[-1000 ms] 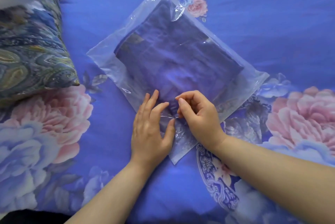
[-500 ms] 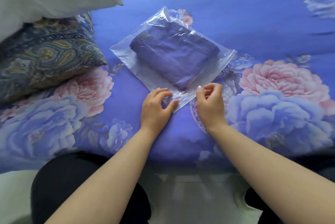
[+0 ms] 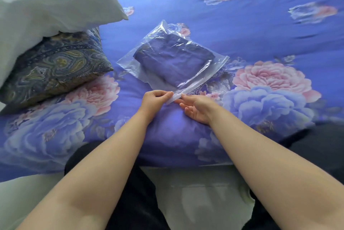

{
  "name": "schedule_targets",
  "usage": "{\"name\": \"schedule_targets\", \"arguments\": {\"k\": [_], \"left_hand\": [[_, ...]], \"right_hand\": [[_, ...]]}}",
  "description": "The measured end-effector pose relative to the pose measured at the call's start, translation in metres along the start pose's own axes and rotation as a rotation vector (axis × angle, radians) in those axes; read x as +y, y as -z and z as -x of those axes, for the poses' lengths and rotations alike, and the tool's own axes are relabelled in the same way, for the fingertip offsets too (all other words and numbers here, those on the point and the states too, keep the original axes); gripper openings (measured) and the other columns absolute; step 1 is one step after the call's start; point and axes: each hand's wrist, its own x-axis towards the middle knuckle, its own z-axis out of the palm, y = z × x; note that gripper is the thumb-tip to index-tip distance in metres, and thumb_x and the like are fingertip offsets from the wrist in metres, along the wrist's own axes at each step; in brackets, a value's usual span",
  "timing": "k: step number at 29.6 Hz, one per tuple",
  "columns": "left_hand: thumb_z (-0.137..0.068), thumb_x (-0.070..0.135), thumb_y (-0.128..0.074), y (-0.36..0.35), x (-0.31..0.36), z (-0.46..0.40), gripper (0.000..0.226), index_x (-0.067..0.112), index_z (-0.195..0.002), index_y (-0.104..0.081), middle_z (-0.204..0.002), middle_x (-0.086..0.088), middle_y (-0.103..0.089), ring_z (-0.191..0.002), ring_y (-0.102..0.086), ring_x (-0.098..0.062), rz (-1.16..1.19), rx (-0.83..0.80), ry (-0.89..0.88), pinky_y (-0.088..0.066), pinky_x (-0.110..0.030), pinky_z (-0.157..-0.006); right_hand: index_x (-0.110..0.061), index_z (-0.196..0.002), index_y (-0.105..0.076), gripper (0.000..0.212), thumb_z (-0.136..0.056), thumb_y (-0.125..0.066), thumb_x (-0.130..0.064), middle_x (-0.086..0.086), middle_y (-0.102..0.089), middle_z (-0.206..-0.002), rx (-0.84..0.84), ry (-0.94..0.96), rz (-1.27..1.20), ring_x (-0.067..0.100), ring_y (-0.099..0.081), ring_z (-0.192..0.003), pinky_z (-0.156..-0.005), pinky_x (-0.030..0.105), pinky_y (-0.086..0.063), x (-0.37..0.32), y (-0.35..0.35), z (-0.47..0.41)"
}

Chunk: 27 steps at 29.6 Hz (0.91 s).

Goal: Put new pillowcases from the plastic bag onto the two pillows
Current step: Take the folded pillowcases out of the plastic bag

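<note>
The plastic bag (image 3: 173, 62) lies flat on the bed (image 3: 260, 30), a little back from the near edge, turned so that one corner points at the person. Folded inside it is the dark blue cloth of the pillowcases (image 3: 173, 58), which fills most of the bag and leaves a clear strip of plastic along the near side. That strip looks like the sealed flap, which would explain why both hands meet there and not at the bulk of the bag.

The left hand (image 3: 154, 99) pinches the near corner of the bag, thumb and fingertips pressed together on the plastic, and lifts that corner slightly off the bed. The right hand (image 3: 197, 108) lies palm up just beside it, fingers loosely spread and apart, its fingertips touching the same strip from below or beside; it does not seem to have closed on anything. The pillowcases themselves sit beyond both hands, untouched, with the plastic between them and the fingers.

The left hand appears to be anchoring the corner so the right can peel or pull the flap open.

At the left edge of the bed two pillows are stacked: a bare white pillow (image 3: 46, 2) on top of a pillow in a paisley cover (image 3: 55, 66). Both lie well apart from the bag.
</note>
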Motion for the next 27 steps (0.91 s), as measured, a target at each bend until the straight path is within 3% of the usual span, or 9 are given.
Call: {"name": "schedule_targets", "arguments": {"k": [3,7,12,14,17,19,21,27], "left_hand": [[-0.08,0.03,-0.074,0.01,0.008,-0.001,0.015,0.015,-0.079,-0.074,-0.071,0.007,-0.068,-0.068,-0.057,-0.002,-0.038,-0.086,0.042,-0.045,-0.014,-0.065],[-0.078,0.034,-0.075,0.013,0.01,-0.004,0.015,0.019,-0.078,-0.072,-0.074,0.008,-0.069,-0.07,-0.057,0.0,-0.233,-0.176,-0.024,-0.045,-0.016,-0.069],[-0.071,0.042,-0.078,0.006,0.009,-0.008,0.02,0.024,-0.069,-0.068,-0.059,0.016,-0.06,-0.063,-0.052,-0.004,-0.412,-0.13,-0.078,-0.042,-0.024,-0.064],[-0.073,0.039,-0.076,0.003,0.005,-0.008,0.019,0.025,-0.067,-0.065,-0.066,0.014,-0.06,-0.067,-0.053,-0.007,-0.433,-0.088,-0.127,-0.042,-0.024,-0.065],[-0.081,0.032,-0.07,-0.002,0.003,-0.006,0.01,0.022,-0.078,-0.068,-0.092,0.007,-0.054,-0.087,-0.054,-0.012,-0.565,0.029,-0.323,-0.039,-0.024,-0.074],[-0.086,0.034,-0.064,-0.004,0.007,-0.005,0.013,0.022,-0.087,-0.069,-0.098,0.003,-0.054,-0.094,-0.049,-0.018,-0.82,0.138,-0.5,-0.032,-0.027,-0.076],[-0.09,0.035,-0.057,-0.006,0.013,-0.005,0.016,0.022,-0.092,-0.066,-0.096,0.002,-0.058,-0.096,-0.05,-0.022,-0.997,0.146,-0.616,-0.029,-0.032,-0.076],[-0.095,0.025,-0.048,-0.009,0.019,-0.001,0.014,0.016,-0.095,-0.058,-0.096,-0.002,-0.06,-0.09,-0.055,-0.024,-0.791,0.001,-0.501,-0.037,-0.032,-0.068]], "right_hand": [[-0.009,-0.098,-0.059,0.008,-0.093,-0.057,-0.015,0.008,-0.067,-0.09,-0.006,0.063,0.024,0.004,-0.054,-0.046,-0.044,0.014,-0.046,0.003,-0.001,-0.003],[-0.007,-0.093,-0.064,0.013,-0.089,-0.064,-0.019,0.004,-0.062,-0.074,0.052,0.025,0.056,0.005,-0.051,-0.043,-0.043,0.015,-0.045,0.001,-0.001,-0.009],[-0.006,-0.084,-0.062,0.008,-0.085,-0.054,-0.005,0.001,-0.058,-0.059,0.244,0.006,0.193,0.003,-0.042,-0.032,-0.034,0.014,-0.038,0.003,-0.012,-0.018],[-0.007,-0.082,-0.062,0.008,-0.085,-0.054,-0.005,0.001,-0.058,-0.059,0.272,0.033,0.212,0.003,-0.044,-0.032,-0.035,0.014,-0.039,0.005,-0.014,-0.019],[-0.008,-0.084,-0.062,0.01,-0.091,-0.056,-0.009,-0.002,-0.061,-0.054,0.202,0.039,0.147,0.003,-0.053,-0.036,-0.039,0.016,-0.046,0.006,-0.01,-0.019],[-0.009,-0.085,-0.062,0.009,-0.092,-0.058,-0.013,-0.003,-0.061,-0.054,0.155,0.05,0.097,0.004,-0.057,-0.041,-0.043,0.018,-0.049,0.006,-0.007,-0.017],[-0.009,-0.085,-0.061,0.011,-0.092,-0.059,-0.016,0.0,-0.061,-0.061,0.115,0.092,0.078,0.007,-0.06,-0.046,-0.047,0.02,-0.052,0.007,-0.004,-0.015],[-0.008,-0.084,-0.056,0.013,-0.092,-0.057,-0.017,0.002,-0.066,-0.066,-0.03,0.207,-0.044,0.012,-0.066,-0.059,-0.055,0.024,-0.055,0.016,0.009,-0.006]]}}
